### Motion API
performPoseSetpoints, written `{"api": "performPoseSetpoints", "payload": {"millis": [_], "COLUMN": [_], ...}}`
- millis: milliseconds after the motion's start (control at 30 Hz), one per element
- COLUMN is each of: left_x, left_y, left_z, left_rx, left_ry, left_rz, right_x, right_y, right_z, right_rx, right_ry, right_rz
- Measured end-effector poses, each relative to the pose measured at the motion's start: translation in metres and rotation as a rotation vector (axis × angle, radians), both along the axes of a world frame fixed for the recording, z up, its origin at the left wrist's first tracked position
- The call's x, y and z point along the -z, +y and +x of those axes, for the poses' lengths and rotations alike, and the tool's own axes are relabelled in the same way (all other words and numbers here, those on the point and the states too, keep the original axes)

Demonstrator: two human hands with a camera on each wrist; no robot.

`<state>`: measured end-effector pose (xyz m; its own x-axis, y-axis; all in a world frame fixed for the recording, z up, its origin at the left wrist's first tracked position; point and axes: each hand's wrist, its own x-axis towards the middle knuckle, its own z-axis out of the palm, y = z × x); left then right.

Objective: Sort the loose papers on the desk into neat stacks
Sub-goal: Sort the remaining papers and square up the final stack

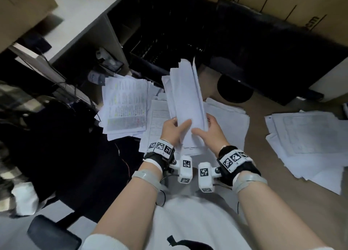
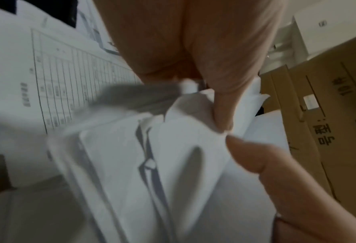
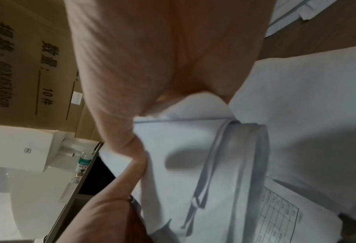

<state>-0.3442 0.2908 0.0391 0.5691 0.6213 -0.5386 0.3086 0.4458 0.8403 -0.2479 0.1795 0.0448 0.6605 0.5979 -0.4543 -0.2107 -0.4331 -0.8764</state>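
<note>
on the desk three paper piles: left pile, middle pile perhaps overlapping it, right pile apart.

brown desk, highlighted paper pile left, form sheets centre, loose pile right

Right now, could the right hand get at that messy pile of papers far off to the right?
Probably yes, but not yet: the right hand and left hand both grip a bundle of sheets. Bare desk separates it from the right pile.
</note>
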Motion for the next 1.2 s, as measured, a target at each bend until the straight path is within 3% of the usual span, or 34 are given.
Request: {"api": "performPoseSetpoints", "payload": {"millis": [167,300,500,733,833,933,1067,1200], "left_x": [0.018,0.029,0.032,0.033,0.033,0.036,0.030,0.016], "left_y": [0.010,0.007,-0.014,-0.044,-0.059,-0.070,-0.080,-0.084], "left_z": [-0.013,-0.016,-0.001,0.007,0.008,0.012,0.026,0.041], "left_rx": [0.057,0.091,-0.037,-0.178,-0.210,-0.219,-0.216,-0.263], "left_ry": [0.118,0.191,0.267,0.332,0.386,0.390,0.385,0.270], "left_rz": [0.041,0.096,0.187,0.249,0.282,0.281,0.287,0.246], "right_x": [0.021,0.040,0.058,0.091,0.098,0.088,0.056,0.035], "right_y": [-0.021,-0.059,-0.097,-0.123,-0.120,-0.117,-0.097,-0.077], "right_z": [-0.004,-0.004,0.016,0.052,0.061,0.067,0.067,0.061], "right_rx": [0.375,0.411,0.520,0.418,0.286,0.257,-0.053,-0.238], "right_ry": [-0.093,-0.209,-0.106,0.084,0.131,0.054,0.138,0.001], "right_rz": [-0.156,-0.350,-0.532,-0.641,-0.658,-0.525,-0.012,0.059]}}
